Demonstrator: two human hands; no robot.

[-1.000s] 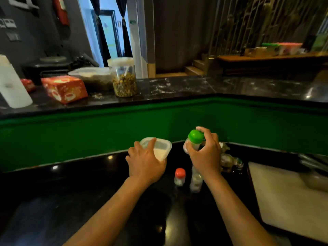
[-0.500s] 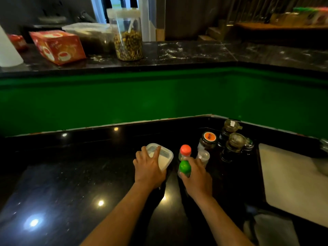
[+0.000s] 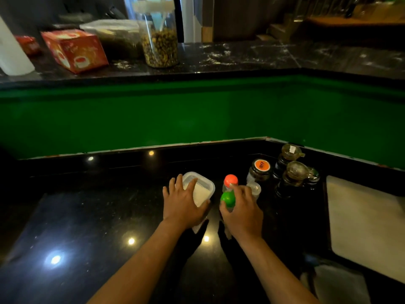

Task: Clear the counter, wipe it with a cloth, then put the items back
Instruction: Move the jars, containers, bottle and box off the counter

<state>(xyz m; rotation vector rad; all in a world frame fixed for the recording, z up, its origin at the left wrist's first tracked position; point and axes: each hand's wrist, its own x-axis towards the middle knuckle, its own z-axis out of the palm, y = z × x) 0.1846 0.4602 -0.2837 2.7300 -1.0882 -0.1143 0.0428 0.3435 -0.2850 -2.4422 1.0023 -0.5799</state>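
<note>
On the black glossy counter [image 3: 87, 227] my left hand [image 3: 183, 205] grips a clear square plastic tub [image 3: 200, 189] with white contents, fingers over its lid. My right hand [image 3: 242, 210] holds a small bottle with a green cap [image 3: 228, 199], standing on the counter. Just behind it stand an orange-capped bottle [image 3: 230, 180] and a small clear-capped shaker [image 3: 254, 189]. Farther right are a jar with an orange label on its lid [image 3: 260, 168] and dark glass cruets [image 3: 292, 172] in the corner.
A pale cutting board [image 3: 368, 220] lies at the right. A grey cloth [image 3: 341, 286] sits at the bottom right. Above the green wall, the upper ledge [image 3: 241, 58] carries a jar of beans [image 3: 160, 38], a red box [image 3: 75, 50] and a white bottle [image 3: 13, 53].
Both hands came down from chest height to the counter with the tub and green-capped bottle. The camera tilted down, and the corner jars came into view.
</note>
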